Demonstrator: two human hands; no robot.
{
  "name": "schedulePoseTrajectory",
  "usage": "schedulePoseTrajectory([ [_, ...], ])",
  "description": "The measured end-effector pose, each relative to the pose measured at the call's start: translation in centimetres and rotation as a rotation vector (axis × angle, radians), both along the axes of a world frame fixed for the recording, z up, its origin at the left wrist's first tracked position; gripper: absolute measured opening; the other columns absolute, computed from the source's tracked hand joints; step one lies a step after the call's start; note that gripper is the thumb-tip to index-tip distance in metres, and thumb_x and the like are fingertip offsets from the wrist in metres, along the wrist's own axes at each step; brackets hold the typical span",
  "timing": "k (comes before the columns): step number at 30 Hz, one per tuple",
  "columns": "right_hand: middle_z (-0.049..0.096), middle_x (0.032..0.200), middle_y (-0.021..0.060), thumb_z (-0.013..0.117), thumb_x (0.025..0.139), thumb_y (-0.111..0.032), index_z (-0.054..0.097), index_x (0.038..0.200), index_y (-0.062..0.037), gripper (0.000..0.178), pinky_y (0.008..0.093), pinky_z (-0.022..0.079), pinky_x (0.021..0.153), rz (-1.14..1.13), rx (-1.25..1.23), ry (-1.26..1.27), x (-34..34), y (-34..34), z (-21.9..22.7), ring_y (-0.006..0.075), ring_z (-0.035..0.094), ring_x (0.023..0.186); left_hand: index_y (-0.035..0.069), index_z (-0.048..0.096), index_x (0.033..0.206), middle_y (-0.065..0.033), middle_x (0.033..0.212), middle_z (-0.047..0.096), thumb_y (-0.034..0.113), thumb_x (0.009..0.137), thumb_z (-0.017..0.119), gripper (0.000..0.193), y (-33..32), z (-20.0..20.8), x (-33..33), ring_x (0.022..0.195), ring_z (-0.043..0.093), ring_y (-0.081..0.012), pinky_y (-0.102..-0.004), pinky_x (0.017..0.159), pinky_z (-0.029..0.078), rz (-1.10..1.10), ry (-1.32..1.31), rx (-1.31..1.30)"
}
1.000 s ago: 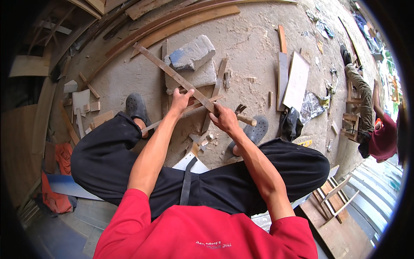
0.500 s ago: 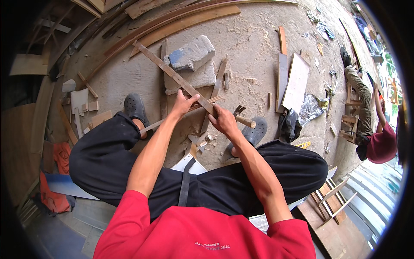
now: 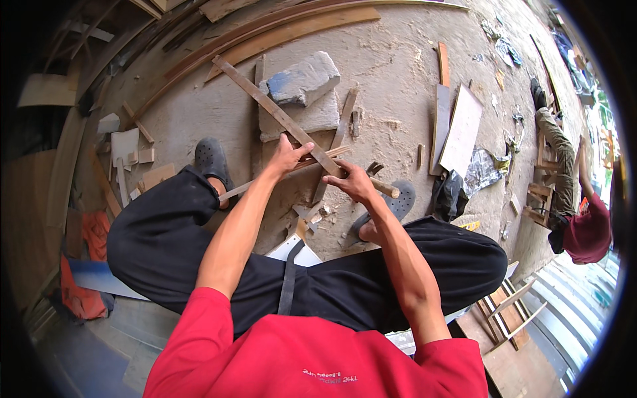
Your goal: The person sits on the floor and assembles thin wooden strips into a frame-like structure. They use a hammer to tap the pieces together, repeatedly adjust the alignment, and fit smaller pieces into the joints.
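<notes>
A rough, dusty floor (image 3: 398, 73) spreads through the room, long planks (image 3: 292, 34) lying along its far edge and a co-worker (image 3: 587, 229) at its right edge. Toward the far edge, two pale blocks (image 3: 305, 79) sit stacked. The strip (image 3: 255, 95) slants across their near left corner, the left hand's (image 3: 286, 158) thumb and fingers clamped on it, the right hand's (image 3: 352, 182) pinching its near end, just beside a hammer (image 3: 385, 186). Wood scraps (image 3: 309, 213) litter the floor nearer the person.
</notes>
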State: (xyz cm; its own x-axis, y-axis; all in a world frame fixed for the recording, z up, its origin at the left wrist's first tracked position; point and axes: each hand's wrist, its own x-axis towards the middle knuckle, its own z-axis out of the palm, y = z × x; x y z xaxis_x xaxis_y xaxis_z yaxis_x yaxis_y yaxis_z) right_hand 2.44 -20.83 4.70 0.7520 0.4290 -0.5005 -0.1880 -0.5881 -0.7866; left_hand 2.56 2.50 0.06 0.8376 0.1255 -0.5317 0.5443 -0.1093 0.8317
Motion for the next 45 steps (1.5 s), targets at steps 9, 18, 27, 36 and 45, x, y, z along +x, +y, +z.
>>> schedulePoseTrajectory([
  [9, 0.069, 0.100, 0.0166, 0.075, 0.083, -0.029, 0.057, 0.128, -0.0029, 0.055, 0.0334, 0.053, 0.068, -0.058, 0.094, 0.041, -0.3, 0.2, 0.4, 0.0187, 0.066, 0.072, -0.010, 0.033, 0.130, -0.0200, 0.116, 0.059, 0.037, 0.081, 0.078, 0.082, 0.1, 1.3, -0.3, 0.104, 0.061, -0.0232, -0.0347, 0.089, 0.049, 0.018, 0.031, -0.154],
  [18, 0.069, 0.105, 0.0214, 0.072, 0.084, -0.032, 0.060, 0.125, -0.0042, 0.051, 0.0372, 0.052, 0.083, -0.023, 0.010, -0.107, -0.7, 0.1, -0.8, 0.0296, 0.069, 0.096, 0.003, 0.062, 0.113, -0.0092, 0.103, 0.069, 0.035, 0.093, 0.063, 0.038, 12.8, 4.6, -3.2, 0.084, 0.066, -0.0153, -0.0285, 0.071, 0.049, 0.421, 0.007, 0.047],
  [27, 0.067, 0.112, 0.0235, 0.072, 0.085, -0.030, 0.059, 0.125, -0.0007, 0.051, 0.0383, 0.050, 0.089, -0.031, 0.005, -0.175, -1.2, -0.2, -3.2, 0.0345, 0.065, 0.105, 0.001, 0.063, 0.107, -0.0017, 0.094, 0.064, 0.034, 0.091, 0.065, 0.036, 18.9, -1.2, -14.0, 0.083, 0.055, -0.0122, -0.0316, 0.076, 0.045, 0.525, 0.036, 0.183],
  [36, 0.069, 0.108, 0.0195, 0.071, 0.086, -0.030, 0.058, 0.128, -0.0012, 0.053, 0.0344, 0.051, 0.078, -0.015, -0.063, -0.038, -1.0, 0.8, -0.6, 0.0241, 0.068, 0.085, 0.002, 0.038, 0.142, -0.0144, 0.143, 0.043, 0.083, 0.072, 0.051, 0.108, 15.6, -6.7, -17.8, 0.131, 0.038, -0.0301, -0.0480, 0.107, 0.029, 0.961, 0.538, -0.526],
  [45, 0.066, 0.083, 0.0078, 0.069, 0.088, -0.031, 0.061, 0.121, -0.0020, 0.045, 0.0319, 0.049, 0.065, 0.051, -0.037, -0.208, -1.0, 0.4, -1.8, 0.0151, 0.061, 0.066, 0.008, 0.027, 0.150, -0.0121, 0.148, 0.043, 0.080, 0.084, 0.031, 0.098, 10.5, -7.5, -18.0, 0.137, 0.037, -0.0302, -0.0507, 0.112, 0.024, 0.997, 0.347, -0.943],
])
